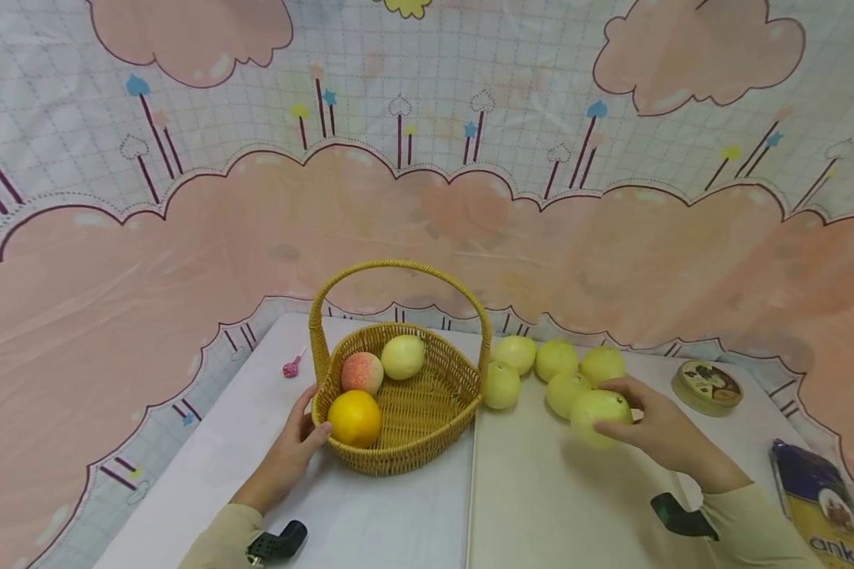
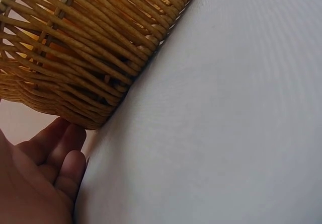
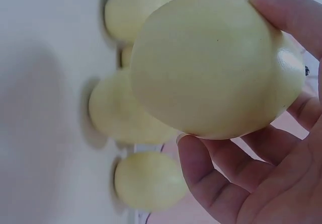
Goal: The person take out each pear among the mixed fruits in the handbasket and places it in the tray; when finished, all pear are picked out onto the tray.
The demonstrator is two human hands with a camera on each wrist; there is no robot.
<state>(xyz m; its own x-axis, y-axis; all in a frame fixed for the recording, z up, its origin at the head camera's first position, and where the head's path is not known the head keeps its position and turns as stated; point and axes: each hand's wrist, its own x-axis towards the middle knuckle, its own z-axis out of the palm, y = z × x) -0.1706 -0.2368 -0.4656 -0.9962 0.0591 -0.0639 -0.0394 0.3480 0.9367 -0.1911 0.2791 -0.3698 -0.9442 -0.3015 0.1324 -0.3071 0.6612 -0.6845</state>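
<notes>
A wicker basket (image 1: 391, 462) with a tall arched handle stands left of centre on the white table. Inside it are a peach (image 1: 362, 373), an orange (image 1: 354, 419) and a pale yellow-green fruit (image 1: 402, 357). My left hand (image 1: 292, 450) grips the basket's left side, thumb at the rim; in the left wrist view its fingers (image 2: 73, 171) are low beside the woven wall (image 2: 90, 48). My right hand (image 1: 658, 427) holds another pale yellow-green fruit (image 3: 216, 68) above the beige board, between thumb and fingers. Several similar fruits (image 1: 557, 359) lie grouped right of the basket.
The beige board (image 1: 527, 506) covers part of the table's right half. A round tin (image 1: 708, 387) stands at the far right, with a blue and yellow packet (image 1: 821, 502) nearer. A wrapped lollipop (image 1: 291, 368) lies left of the basket. A patterned curtain (image 1: 427, 229) hangs behind.
</notes>
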